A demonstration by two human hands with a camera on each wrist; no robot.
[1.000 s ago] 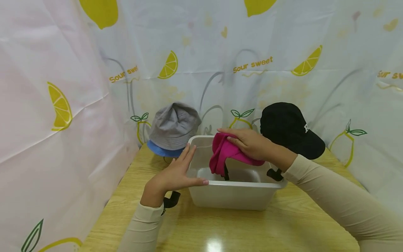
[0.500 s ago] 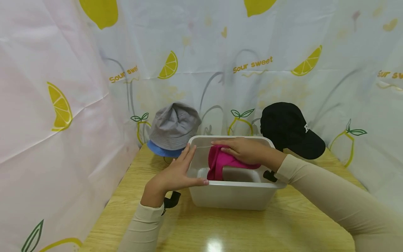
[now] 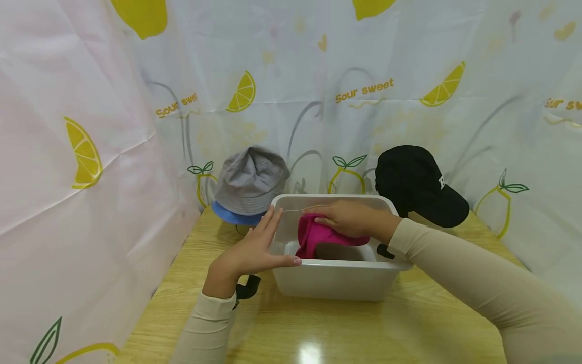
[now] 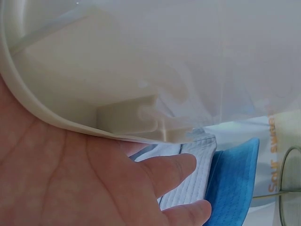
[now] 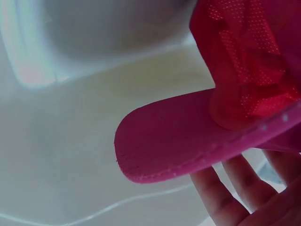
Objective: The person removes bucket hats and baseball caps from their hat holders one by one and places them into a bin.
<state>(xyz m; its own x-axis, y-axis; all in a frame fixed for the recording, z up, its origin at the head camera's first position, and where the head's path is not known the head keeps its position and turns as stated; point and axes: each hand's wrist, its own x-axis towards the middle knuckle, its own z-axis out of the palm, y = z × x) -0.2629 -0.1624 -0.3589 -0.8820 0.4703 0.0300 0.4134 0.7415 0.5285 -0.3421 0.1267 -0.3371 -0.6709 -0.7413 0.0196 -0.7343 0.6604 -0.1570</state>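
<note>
In the head view, my right hand [image 3: 350,217] holds a bright pink cap [image 3: 313,235] down inside a white plastic basin [image 3: 332,283]. The right wrist view shows the brim [image 5: 169,134] of this cap and its red mesh lining, with my fingers [image 5: 235,181] against it. Part of the cap is hidden behind my hand and the basin's front rim. At the basin's left corner rests my left hand [image 3: 254,253], fingers straight along the side and thumb on the front rim. The left wrist view has the palm against the outer edge.
A grey bucket hat [image 3: 252,177] sits on a blue brim [image 3: 234,216] behind the basin at left. On the right, behind it, is a black baseball cap [image 3: 409,177]. A lemon-print curtain [image 3: 291,60] encloses the wooden table [image 3: 291,333].
My right hand has lowered the pink cap deeper into the basin and slightly left. The left hand stays on the rim.
</note>
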